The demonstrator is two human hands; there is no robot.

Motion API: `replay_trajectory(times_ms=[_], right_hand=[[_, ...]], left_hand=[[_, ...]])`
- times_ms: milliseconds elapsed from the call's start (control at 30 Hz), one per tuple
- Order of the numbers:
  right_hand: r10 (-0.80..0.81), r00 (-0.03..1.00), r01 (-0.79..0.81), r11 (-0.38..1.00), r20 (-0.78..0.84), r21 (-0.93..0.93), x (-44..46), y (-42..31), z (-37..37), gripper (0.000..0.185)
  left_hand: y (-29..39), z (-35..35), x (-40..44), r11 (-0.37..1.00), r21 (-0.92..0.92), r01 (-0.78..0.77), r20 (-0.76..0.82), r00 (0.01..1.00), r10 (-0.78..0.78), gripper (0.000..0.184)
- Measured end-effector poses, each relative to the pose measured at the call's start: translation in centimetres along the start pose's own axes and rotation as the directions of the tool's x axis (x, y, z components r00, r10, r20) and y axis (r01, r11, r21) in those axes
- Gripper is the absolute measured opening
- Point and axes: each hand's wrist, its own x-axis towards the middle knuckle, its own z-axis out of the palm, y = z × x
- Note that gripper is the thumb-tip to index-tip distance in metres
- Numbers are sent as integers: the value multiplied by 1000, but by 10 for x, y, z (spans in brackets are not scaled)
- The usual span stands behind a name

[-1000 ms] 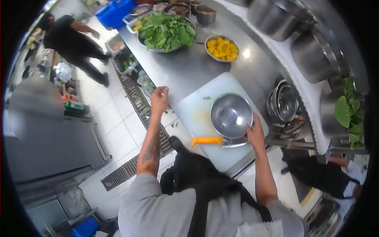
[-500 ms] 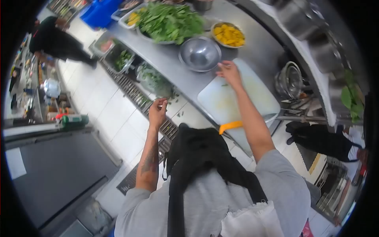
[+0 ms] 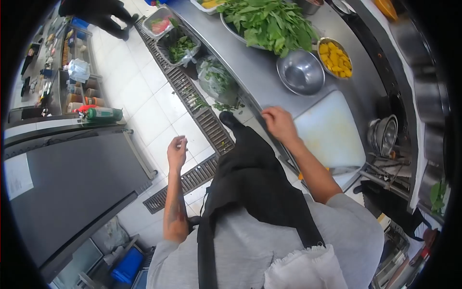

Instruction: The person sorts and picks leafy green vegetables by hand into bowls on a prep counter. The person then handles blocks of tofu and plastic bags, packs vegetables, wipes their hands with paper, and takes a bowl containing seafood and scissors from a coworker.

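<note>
My left hand (image 3: 177, 153) hangs over the tiled floor with its fingers curled in and the tips close together. If it holds anything, I cannot make it out. At the near edge of the steel counter (image 3: 255, 84), my right hand (image 3: 280, 126) has its fingers bent and drawn together; their inside is hidden. Just right of it lies a white cutting board (image 3: 332, 130), and an orange handle (image 3: 327, 169) shows partly behind my forearm. Beyond the board stands a steel bowl (image 3: 301, 72), beside a bowl of yellow chunks (image 3: 336, 59) and a heap of green leaves (image 3: 269, 24).
Below the counter are a bag of greens (image 3: 214, 79), a lined bin with leaves (image 3: 179, 47) and a floor drain grate (image 3: 190, 98). A grey appliance top (image 3: 77, 192) fills the left. One person (image 3: 103, 17) stands at upper left, another (image 3: 392, 204) at right.
My right hand has left the cutting board and come to the counter's near edge. My left hand stays over the floor, slightly lower. The view has shifted, and counter items now appear further right.
</note>
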Motion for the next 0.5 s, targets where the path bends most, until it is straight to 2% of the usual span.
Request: replay_trajectory(times_ms=[67,233,267,300,333,400,433,467,500], right_hand=[[32,997,-45,981,73,188,34,-41,26,13],[-15,997,-13,937,78,350,138,-80,108,14],[-16,995,-22,923,97,384,161,-88,119,14],[-29,994,-16,922,109,388,186,-86,139,15],[-25,994,-19,919,107,393,212,-92,151,15],[116,963,-224,845,242,486,253,-102,176,15],[104,960,-231,815,258,531,272,-91,200,16],[130,956,-254,813,263,523,289,-85,218,16],[201,927,-372,597,316,711,307,-76,236,18]], left_hand=[[39,0,39,998,8,-55,-5,998,55,32],[116,7,144,972,51,-230,86,971,225,27],[122,14,162,978,20,-205,123,972,202,29],[125,21,177,984,-174,-28,213,975,65,32],[135,27,192,926,-339,167,329,943,-50,35],[142,35,223,722,-557,410,493,863,-110,37],[131,39,249,745,-576,337,396,912,-107,39],[129,35,280,821,-514,247,354,933,-60,33],[125,33,313,853,-469,228,345,937,-62,31]])
